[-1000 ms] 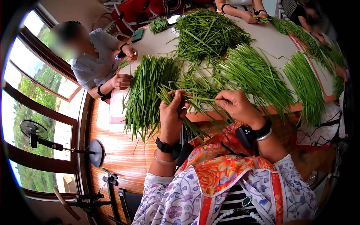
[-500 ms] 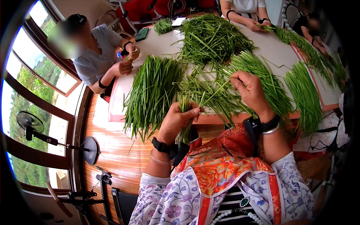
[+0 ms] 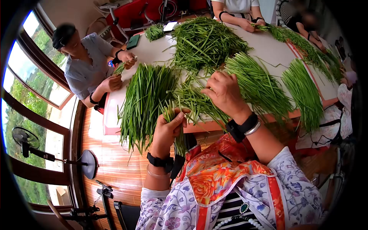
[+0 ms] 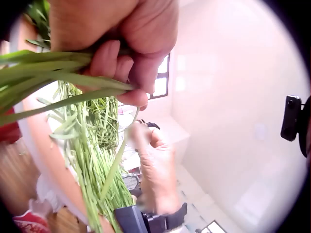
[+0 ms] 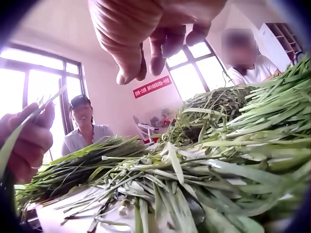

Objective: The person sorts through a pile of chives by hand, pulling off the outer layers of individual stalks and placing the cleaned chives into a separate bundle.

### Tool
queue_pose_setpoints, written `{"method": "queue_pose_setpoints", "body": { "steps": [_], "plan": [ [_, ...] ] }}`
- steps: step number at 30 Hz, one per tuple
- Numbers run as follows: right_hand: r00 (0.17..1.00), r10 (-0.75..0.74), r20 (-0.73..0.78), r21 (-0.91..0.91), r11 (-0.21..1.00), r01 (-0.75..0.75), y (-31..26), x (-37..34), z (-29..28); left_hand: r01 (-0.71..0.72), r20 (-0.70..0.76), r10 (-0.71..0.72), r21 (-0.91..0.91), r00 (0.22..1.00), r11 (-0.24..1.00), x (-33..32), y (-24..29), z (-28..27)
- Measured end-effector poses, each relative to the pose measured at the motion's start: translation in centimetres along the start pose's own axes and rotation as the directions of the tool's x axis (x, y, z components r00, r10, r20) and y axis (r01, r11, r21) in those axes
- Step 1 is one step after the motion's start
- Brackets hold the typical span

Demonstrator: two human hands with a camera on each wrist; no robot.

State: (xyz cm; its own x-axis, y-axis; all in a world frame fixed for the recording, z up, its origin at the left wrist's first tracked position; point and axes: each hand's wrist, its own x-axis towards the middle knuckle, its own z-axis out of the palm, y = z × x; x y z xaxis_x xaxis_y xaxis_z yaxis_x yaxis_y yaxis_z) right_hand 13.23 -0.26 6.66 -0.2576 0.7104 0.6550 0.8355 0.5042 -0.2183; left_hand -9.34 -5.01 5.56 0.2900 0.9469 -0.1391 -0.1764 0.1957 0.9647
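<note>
My left hand (image 3: 165, 130) grips a small bunch of garlic chives (image 4: 43, 75) at the table's front edge, pale ends up in the head view. From its fingertips in the left wrist view a single chive stalk (image 4: 114, 170) slants down past my right hand (image 4: 158, 167). That hand (image 3: 226, 92) hovers above the loose chives (image 3: 193, 94), to the right of the left one. In the right wrist view its fingers (image 5: 158, 63) hang loosely bent, with no chive seen between them. A thick row of chives (image 3: 145, 99) lies just beyond my left hand.
Behind the loose stalks rises a big chive heap (image 3: 207, 42). Two more rows, a nearer one (image 3: 257, 84) and a farther one (image 3: 304, 92), lie at the right. People sit around the table (image 3: 157, 51). A fan (image 3: 88, 164) stands on the floor at the left.
Half a second ago my right hand pinched a stalk drawn out from the bunch; now it is further left with its fingers loosened. My left hand keeps its grip on the bunch.
</note>
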Motion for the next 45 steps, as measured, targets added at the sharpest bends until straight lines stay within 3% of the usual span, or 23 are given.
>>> {"method": "queue_pose_setpoints", "body": {
  "steps": [1,3,4,5,7,10,12,15,17,19,21,23,27,30,36,40,45],
  "plan": [
    [0.997,0.015,0.074,0.059,0.998,-0.019,-0.4,-0.3,0.2,-0.016,-0.008,0.016,-0.027,1.0,1.0,0.0,-0.4,-0.2],
    [1.0,-0.024,-0.005,0.128,0.992,0.024,-0.5,-1.4,2.2,-0.059,0.002,0.059,-0.131,0.998,0.99,-0.4,-0.6,-0.6],
    [0.998,-0.04,-0.055,0.177,0.983,0.049,-1.0,-2.2,2.9,-0.17,-0.027,0.168,-0.091,0.985,0.981,-0.9,0.7,0.5],
    [0.998,0.014,0.068,0.214,0.976,-0.028,-1.1,-2.6,2.7,-0.184,-0.004,0.186,-0.13,0.983,0.974,-1.0,1.1,0.2],
    [0.981,0.044,0.191,0.165,0.983,-0.076,-0.8,-3.6,2.8,-0.234,-0.016,0.235,-0.146,0.972,0.961,-1.1,1.0,-0.1],
    [0.996,-0.076,0.047,0.066,0.995,0.073,-0.6,-3.8,2.4,-0.274,0.045,0.289,-0.203,0.956,0.94,-1.1,1.4,1.2],
    [0.996,-0.059,0.068,0.031,0.998,0.057,-0.5,-4.1,2.3,-0.283,0.129,0.322,-0.255,0.938,0.925,-0.4,0.8,1.4],
    [0.995,-0.058,0.087,0.108,0.993,0.048,-0.9,-4.7,1.9,-0.072,0.169,0.179,-0.499,0.969,0.864,0.5,-0.4,1.7],
    [0.995,-0.078,0.068,0.132,0.989,0.069,-0.9,-4.9,1.3,0.081,0.158,0.009,-0.555,0.987,0.828,0.5,-0.4,2.0],
    [0.993,-0.119,0.025,0.085,0.989,0.117,-0.5,-4.7,0.5,0.158,0.216,-0.03,-0.605,0.976,0.78,1.7,-1.2,1.8],
    [0.987,0.12,0.109,0.284,0.948,-0.146,2.2,-4.5,-0.6,0.164,0.225,-0.033,-0.591,0.974,0.79,2.2,-1.7,2.1],
    [0.973,0.232,-0.004,0.203,0.953,-0.226,5.4,-3.7,-1.6,0.173,0.211,-0.06,-0.571,0.976,0.803,2.7,-2.3,2.3],
    [0.921,0.366,0.13,-0.077,0.93,-0.359,9.8,-3.5,-0.9,0.185,0.236,-0.061,-0.55,0.97,0.815,3.5,-3.2,3.0],
    [0.908,0.38,0.177,-0.148,0.922,-0.357,10.4,-3.5,0.1,0.205,0.272,-0.068,-0.515,0.96,0.833,3.7,-3.9,3.0],
    [0.9,0.411,0.147,0.068,0.903,-0.423,11.5,-3.7,0.0,0.205,0.227,-0.096,-0.526,0.969,0.826,3.5,-3.7,3.4],
    [0.915,0.37,0.159,0.197,0.896,-0.397,9.2,-3.8,-1.2,0.192,0.193,-0.106,-0.507,0.975,0.841,4.8,-4.5,3.3],
    [0.934,0.33,0.14,0.087,0.935,-0.343,8.1,-4.4,-0.8,0.203,0.204,-0.114,-0.494,0.972,0.846,6.7,-4.5,5.4]
  ]
}}
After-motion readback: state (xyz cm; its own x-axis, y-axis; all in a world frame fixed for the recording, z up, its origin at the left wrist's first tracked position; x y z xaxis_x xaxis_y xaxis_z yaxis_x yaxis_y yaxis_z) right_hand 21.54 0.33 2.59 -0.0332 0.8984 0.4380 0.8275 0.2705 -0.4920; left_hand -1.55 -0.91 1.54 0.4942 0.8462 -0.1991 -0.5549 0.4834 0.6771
